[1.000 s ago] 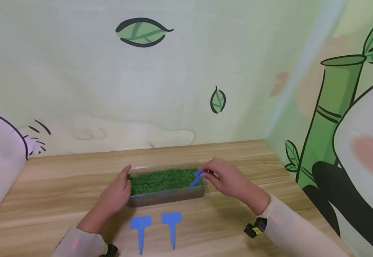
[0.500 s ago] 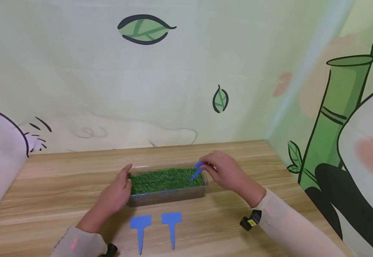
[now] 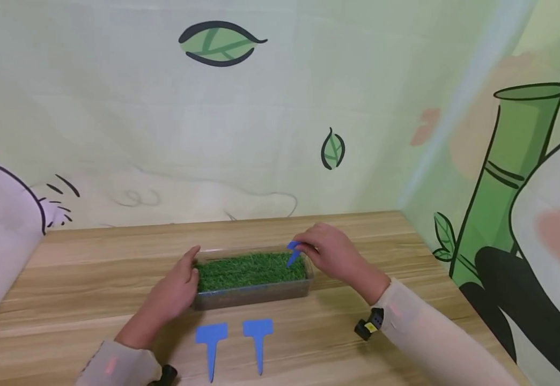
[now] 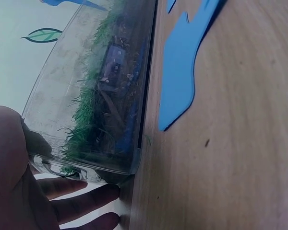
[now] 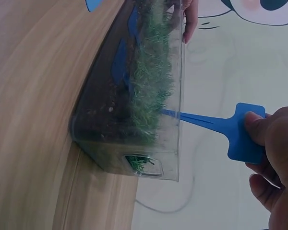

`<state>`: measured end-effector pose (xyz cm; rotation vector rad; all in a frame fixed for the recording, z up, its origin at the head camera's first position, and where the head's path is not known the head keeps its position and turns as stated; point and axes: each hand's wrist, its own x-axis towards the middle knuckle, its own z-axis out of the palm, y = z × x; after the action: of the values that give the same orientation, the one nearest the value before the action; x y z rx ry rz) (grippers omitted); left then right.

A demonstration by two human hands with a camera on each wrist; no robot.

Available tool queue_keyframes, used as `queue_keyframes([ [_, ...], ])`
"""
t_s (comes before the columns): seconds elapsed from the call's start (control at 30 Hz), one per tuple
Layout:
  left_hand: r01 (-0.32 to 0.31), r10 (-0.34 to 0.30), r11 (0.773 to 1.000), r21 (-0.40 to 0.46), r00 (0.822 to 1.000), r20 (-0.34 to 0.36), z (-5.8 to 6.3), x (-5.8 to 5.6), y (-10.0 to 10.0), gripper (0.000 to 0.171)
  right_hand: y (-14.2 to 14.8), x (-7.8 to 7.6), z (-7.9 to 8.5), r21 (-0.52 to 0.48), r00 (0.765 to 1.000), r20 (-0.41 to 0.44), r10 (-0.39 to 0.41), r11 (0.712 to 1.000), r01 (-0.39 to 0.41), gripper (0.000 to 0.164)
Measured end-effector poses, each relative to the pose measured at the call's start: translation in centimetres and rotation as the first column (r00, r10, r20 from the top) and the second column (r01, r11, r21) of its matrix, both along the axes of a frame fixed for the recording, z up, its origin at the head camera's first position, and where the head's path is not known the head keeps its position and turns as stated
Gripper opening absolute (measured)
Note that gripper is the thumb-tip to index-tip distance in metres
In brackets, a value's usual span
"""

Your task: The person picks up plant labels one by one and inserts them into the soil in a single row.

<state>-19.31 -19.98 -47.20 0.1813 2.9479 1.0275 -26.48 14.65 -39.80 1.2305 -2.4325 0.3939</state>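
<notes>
A clear box (image 3: 256,298) with green artificial grass (image 3: 246,271) inside sits on the wooden table. My left hand (image 3: 176,284) rests against its left end; in the left wrist view the fingers (image 4: 86,203) lie fairly straight along the end wall. Above the box's right end, my right hand (image 3: 330,254) pinches the head of a blue T-shaped plant label (image 5: 247,136) between thumb and fingers. The label slants, its narrow point down at the grass; the very tip is hard to make out. Two matching labels, a left label (image 3: 211,338) and a right label (image 3: 258,332), lie flat before the box.
Dark, soil-like fill with blue pieces (image 5: 119,64) shows through the box's wall. The wooden table (image 3: 116,268) runs back to a printed backdrop (image 3: 260,118) with leaves and bamboo. A wrist camera (image 3: 368,325) is strapped to my right wrist.
My right hand has moved up and slightly left, carrying the plant label from the box's front right corner back over the grass. My left hand and the two lying labels stay put.
</notes>
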Motion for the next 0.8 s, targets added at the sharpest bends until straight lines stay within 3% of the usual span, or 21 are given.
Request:
queue_keyframes([
  [0.43, -0.008, 0.008, 1.0, 0.009, 1.0, 0.009, -0.3, 0.1, 0.2, 0.056, -0.6, -0.4, -1.2, 0.085, 0.999, 0.025, -0.02, 0.996, 0.017, 0.01],
  [0.8, -0.022, 0.022, 1.0, 0.004, 1.0, 0.01, 0.0, 0.2, 0.1, 0.057, -0.9, -0.6, -1.4, 0.083, 0.999, -0.024, 0.033, 0.996, -0.031, 0.007],
])
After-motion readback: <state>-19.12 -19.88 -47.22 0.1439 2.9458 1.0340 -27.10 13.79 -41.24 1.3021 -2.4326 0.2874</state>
